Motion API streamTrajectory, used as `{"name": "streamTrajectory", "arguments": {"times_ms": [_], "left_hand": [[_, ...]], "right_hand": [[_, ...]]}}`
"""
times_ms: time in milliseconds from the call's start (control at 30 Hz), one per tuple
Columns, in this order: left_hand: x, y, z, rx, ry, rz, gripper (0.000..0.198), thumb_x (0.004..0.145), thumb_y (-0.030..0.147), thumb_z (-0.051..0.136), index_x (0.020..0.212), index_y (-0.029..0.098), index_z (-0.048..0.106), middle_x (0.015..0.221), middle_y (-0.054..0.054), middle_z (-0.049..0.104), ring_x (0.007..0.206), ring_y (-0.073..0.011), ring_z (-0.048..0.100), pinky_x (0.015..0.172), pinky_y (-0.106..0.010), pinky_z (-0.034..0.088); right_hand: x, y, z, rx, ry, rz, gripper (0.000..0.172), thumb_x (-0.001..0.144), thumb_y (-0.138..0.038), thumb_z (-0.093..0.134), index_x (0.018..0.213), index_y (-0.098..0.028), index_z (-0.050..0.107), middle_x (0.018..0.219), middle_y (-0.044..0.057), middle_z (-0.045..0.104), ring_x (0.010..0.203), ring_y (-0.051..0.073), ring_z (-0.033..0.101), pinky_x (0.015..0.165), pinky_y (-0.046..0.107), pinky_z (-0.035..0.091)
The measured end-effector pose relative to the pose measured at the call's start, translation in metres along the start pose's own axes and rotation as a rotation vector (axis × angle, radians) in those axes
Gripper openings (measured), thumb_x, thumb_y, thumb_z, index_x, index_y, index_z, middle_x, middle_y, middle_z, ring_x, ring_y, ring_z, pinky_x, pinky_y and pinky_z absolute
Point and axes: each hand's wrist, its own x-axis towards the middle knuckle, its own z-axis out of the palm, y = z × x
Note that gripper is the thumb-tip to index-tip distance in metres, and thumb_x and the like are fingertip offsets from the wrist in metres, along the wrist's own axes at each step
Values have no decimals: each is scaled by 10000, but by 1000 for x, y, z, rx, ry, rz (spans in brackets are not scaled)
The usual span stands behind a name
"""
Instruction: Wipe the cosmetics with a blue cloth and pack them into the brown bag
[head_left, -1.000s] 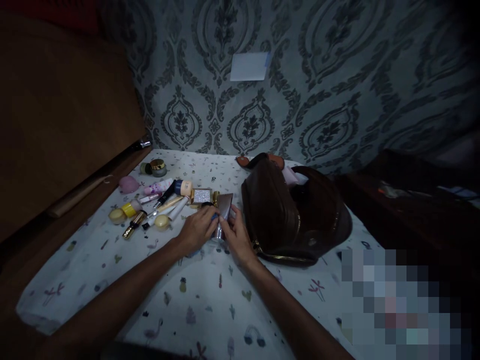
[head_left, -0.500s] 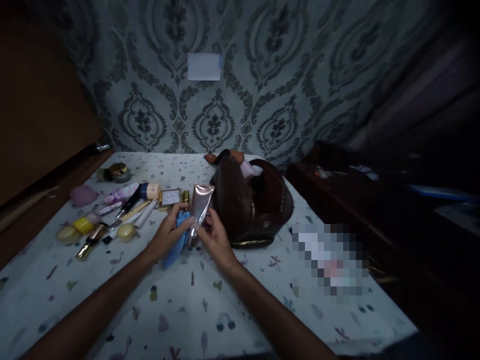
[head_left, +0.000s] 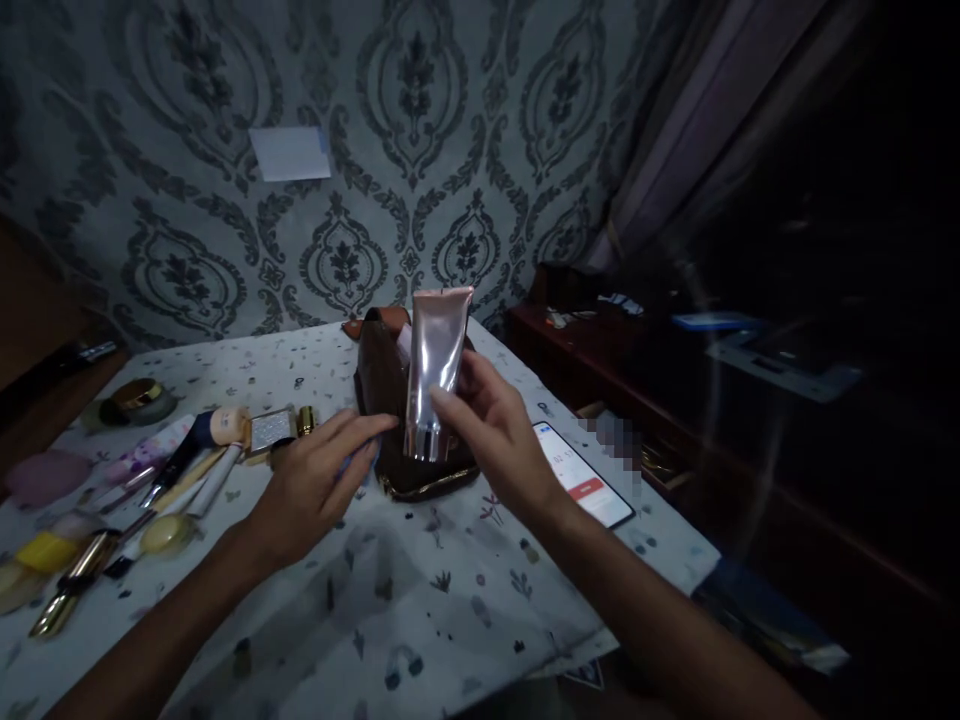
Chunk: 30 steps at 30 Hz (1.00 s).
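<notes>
My right hand (head_left: 495, 435) grips a shiny pink cosmetic tube (head_left: 435, 365) and holds it upright, cap down, in front of a dark brown leather bag (head_left: 379, 385). My left hand (head_left: 311, 485) hovers just left of the tube, fingers stretched toward its cap; a bit of blue shows under the fingers, and I cannot make out what it is. Both hands are above a table with a white patterned cloth (head_left: 420, 590).
Several cosmetics lie at the left: a glittery compact (head_left: 270, 430), tubes and pencils (head_left: 187, 460), gold lipsticks (head_left: 64, 600), a gold-lidded jar (head_left: 139, 398), a pink sponge (head_left: 45, 475). A lit phone (head_left: 585, 475) lies right of the bag. A dark cabinet (head_left: 675, 400) stands at the right.
The tube has been lifted from the table and raised upright in my right hand. My left hand has let go of it. The view has swung to the right.
</notes>
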Motion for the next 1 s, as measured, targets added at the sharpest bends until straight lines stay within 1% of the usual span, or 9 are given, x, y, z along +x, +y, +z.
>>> {"name": "streamTrajectory", "arguments": {"times_ms": [100, 167, 233, 333, 433, 600, 700, 900, 1000], "left_hand": [[20, 5, 9, 370, -85, 110, 433, 950, 178, 383, 1294, 310, 611, 946, -49, 606, 711, -171, 601, 546, -243, 436], [24, 5, 15, 526, -98, 135, 463, 922, 160, 412, 1306, 337, 601, 948, -46, 595, 698, -174, 599, 489, -234, 382], [21, 1, 20, 566, -67, 156, 434, 941, 188, 412, 1313, 321, 592, 967, -51, 601, 725, -179, 616, 480, -235, 376], [11, -5, 23, 512, -10, 166, 391, 993, 241, 382, 1336, 292, 562, 979, -49, 607, 718, -169, 622, 488, -237, 391], [5, -7, 25, 455, 21, 145, 372, 1011, 258, 383, 1346, 288, 543, 991, -46, 604, 680, -149, 609, 502, -231, 401], [6, -5, 28, 445, 19, 128, 370, 1014, 256, 387, 1344, 282, 552, 988, -46, 603, 632, -130, 578, 515, -227, 411], [6, -5, 29, 436, 13, 115, 376, 1016, 258, 378, 1348, 276, 554, 973, -47, 604, 636, -128, 579, 521, -224, 419], [6, -5, 30, 442, 15, 138, 363, 1028, 260, 359, 1339, 262, 545, 966, -50, 598, 665, -136, 591, 510, -226, 407], [6, -6, 30, 465, 16, 152, 363, 1029, 258, 352, 1337, 241, 543, 956, -53, 588, 683, -147, 589, 515, -235, 408]], "right_hand": [[22, 3, -25, -135, 6, -82, 414, 878, -353, 632, 1250, -181, 571, 1181, 79, 677, 1068, 232, 650, 942, 377, 523], [33, 6, -39, -266, -5, -90, 447, 879, -357, 624, 1279, -170, 557, 1122, 80, 687, 999, 229, 657, 891, 376, 532], [39, 7, -49, -387, -45, -63, 508, 880, -354, 618, 1339, -166, 512, 1013, 58, 694, 905, 217, 658, 833, 367, 536], [47, 6, -56, -505, -156, -35, 609, 870, -325, 622, 1422, -166, 419, 903, 14, 673, 829, 203, 647, 801, 353, 522], [58, 9, -55, -592, -269, -21, 626, 815, -283, 674, 1387, -152, 456, 832, -12, 648, 793, 196, 639, 790, 327, 503], [81, 21, -47, -648, -432, 29, 385, 757, -241, 708, 1123, -168, 614, 645, -60, 583, 672, 168, 601, 684, 262, 466], [92, 26, -42, -669, -529, 115, 318, 761, -245, 695, 1063, -173, 625, 660, -44, 615, 684, 175, 611, 661, 256, 467], [107, 51, -26, -591, -550, 246, 233, 675, -137, 655, 898, -192, 619, 639, -29, 645, 565, 159, 573, 526, 247, 448], [109, 70, -20, -571, -527, 222, 177, 654, -125, 648, 811, -198, 611, 636, -22, 645, 586, 157, 564, 536, 246, 449]]}}
